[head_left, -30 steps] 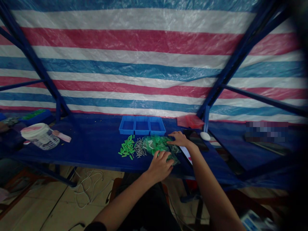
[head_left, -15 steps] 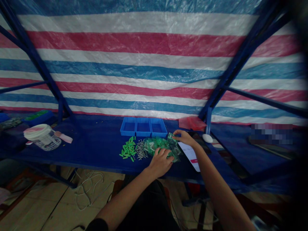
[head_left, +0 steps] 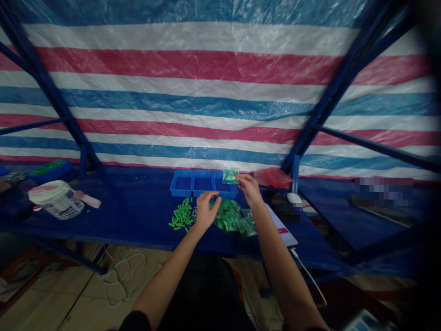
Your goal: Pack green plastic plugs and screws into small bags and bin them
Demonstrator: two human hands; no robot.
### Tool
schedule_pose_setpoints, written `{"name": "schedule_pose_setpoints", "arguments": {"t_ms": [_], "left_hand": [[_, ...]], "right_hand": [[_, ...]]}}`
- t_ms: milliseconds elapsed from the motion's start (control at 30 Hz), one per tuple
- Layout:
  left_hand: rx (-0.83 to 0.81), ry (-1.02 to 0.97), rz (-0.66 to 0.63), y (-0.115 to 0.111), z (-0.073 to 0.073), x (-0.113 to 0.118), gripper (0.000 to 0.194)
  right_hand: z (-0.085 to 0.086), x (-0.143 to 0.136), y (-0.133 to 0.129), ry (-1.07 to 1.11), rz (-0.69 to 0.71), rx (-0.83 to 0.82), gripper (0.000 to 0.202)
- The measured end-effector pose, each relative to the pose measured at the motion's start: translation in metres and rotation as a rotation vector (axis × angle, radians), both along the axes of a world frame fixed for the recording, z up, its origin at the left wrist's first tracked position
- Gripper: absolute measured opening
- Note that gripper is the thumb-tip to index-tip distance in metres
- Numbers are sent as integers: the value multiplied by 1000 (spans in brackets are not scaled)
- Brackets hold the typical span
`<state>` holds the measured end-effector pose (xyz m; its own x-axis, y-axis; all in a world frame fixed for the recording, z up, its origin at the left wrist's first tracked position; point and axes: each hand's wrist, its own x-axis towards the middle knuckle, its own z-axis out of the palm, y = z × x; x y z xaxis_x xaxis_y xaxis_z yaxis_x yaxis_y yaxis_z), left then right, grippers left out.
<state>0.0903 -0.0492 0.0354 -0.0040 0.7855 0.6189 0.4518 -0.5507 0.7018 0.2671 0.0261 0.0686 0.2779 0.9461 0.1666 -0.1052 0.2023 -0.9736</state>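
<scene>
In my right hand [head_left: 248, 187] is a small clear plastic bag [head_left: 230, 175] with green pieces inside, pinched at its right side. The bag hangs above the rightmost blue bin [head_left: 225, 189] of three joined in a row. My left hand [head_left: 206, 210] hovers lower on the left, thumb and fingers apart, holding nothing. Beneath and behind it, a pile of metal screws [head_left: 194, 215] is mostly hidden. Loose green wall plugs [head_left: 181, 216] lie to its left. A heap of filled plastic bags [head_left: 231, 217] with green contents lies between my forearms.
A phone-like white device [head_left: 287, 236] with a cable lies by my right forearm. Behind it are red plastic sheets [head_left: 274, 178] and a white mouse [head_left: 294, 198]. A white bucket [head_left: 57, 198] stands at the left. Blue frame posts [head_left: 296, 165] rise at the table's back.
My right hand has lifted the small bag up and left from the heap to above the right bin. My left hand has left the heap and moved left and up.
</scene>
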Motion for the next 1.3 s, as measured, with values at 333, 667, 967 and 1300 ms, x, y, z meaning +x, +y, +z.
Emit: {"name": "schedule_pose_setpoints", "arguments": {"t_ms": [333, 667, 967, 1300], "left_hand": [[-251, -243, 30, 62, 6, -33, 28], [-350, -434, -178, 52, 14, -28, 25], [-326, -543, -165, 45, 11, -36, 27], [-217, -429, -142, 49, 8, -39, 22]], "right_hand": [[-16, -41, 2, 22, 202, 3, 30], [-23, -34, -1, -176, 221, 142, 27], [-16, -40, -8, -389, 144, 370, 18], [-14, -38, -19, -439, 180, 267, 21]]}}
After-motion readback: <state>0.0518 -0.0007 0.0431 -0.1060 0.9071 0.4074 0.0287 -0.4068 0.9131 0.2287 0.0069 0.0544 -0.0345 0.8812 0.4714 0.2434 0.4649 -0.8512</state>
